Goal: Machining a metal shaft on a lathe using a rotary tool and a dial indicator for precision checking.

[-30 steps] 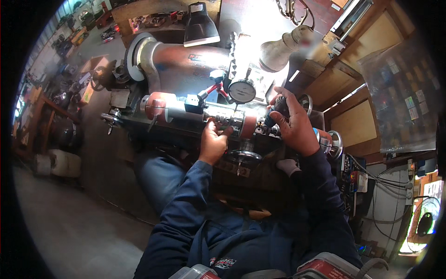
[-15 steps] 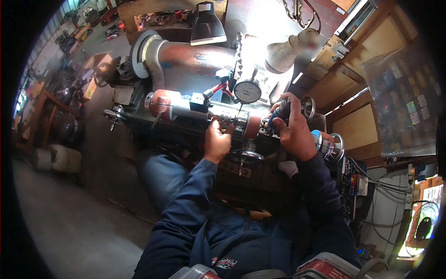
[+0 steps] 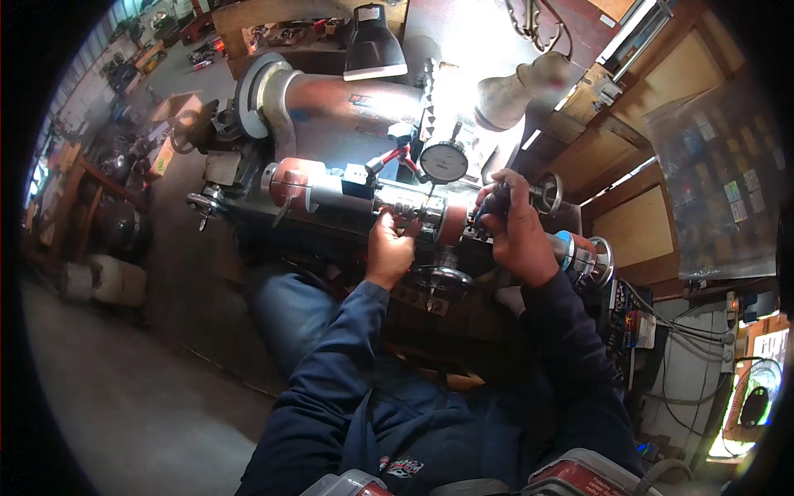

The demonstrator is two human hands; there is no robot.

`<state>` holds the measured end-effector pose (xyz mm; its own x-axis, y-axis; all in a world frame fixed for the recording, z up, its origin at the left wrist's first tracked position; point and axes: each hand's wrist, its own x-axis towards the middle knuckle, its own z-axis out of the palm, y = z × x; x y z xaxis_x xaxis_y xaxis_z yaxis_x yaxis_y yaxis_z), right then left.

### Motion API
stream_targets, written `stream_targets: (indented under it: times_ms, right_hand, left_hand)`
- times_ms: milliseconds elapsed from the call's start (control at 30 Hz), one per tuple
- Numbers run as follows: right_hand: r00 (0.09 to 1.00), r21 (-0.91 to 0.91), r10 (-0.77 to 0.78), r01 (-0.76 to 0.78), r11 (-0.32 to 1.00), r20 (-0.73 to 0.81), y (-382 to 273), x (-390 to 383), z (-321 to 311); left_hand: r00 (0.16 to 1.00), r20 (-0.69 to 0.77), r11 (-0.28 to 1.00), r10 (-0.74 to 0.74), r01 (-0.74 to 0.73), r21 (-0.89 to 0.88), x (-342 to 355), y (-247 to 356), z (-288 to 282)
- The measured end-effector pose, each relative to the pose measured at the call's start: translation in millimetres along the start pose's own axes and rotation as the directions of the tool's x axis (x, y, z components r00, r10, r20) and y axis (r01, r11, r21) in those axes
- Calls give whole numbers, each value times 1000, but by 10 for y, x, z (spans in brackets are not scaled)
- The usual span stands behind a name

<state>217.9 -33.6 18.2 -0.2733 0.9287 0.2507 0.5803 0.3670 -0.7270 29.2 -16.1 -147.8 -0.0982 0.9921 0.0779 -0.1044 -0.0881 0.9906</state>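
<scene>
A bench machine with a reddish-brown body stands before me. A shiny metal shaft lies level on it, between a reddish headstock at the left and a reddish block at the right. My left hand pinches at the near underside of the shaft; its fingertips are partly hidden. A round dial gauge stands above the shaft, its stem pointing down to it, beside a red jointed arm. My right hand is wrapped round a dark blue object, mostly covered by the fingers.
A black lamp head hangs at the back, and a pale lamp arm shines over the machine. Handwheels stick out in front and at the right. Wooden panels stand at the right; machine parts fill the far left floor.
My right hand has turned slightly, and its fingers cover more of the dark blue object. My left hand stays at the shaft. The whole view has shifted a little.
</scene>
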Motion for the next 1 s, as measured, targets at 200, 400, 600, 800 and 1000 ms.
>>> stream_targets:
  times_ms: [200, 400, 600, 800, 1000]
  right_hand:
    - [969, 197, -137, 179, 964, -207, -106, -78, -212]
    - [813, 414, 101, 181, 892, -573, 67, -757, -836]
    - [654, 244, 519, -468, 849, -551, 810, -1502, -1707]
    - [823, -283, 300, -470, 836, -481, 1622, -1928, -1737]
    - [774, -156, 477, -578, 801, -416, 1744, -2062, -1730]
  left_hand:
    - [983, 101, 961, -156, 174, -213, -40, 94, 0]
    - [992, 99, 997, -75, 73, 24, -25, 46, -62]
    - [995, 94, 991, -14, 1, 131, -96, 178, -109]
    - [917, 277, 877, -288, 369, -309, -248, 619, -319]
    - [873, 354, 732, -334, 477, -486, -261, 706, -382]
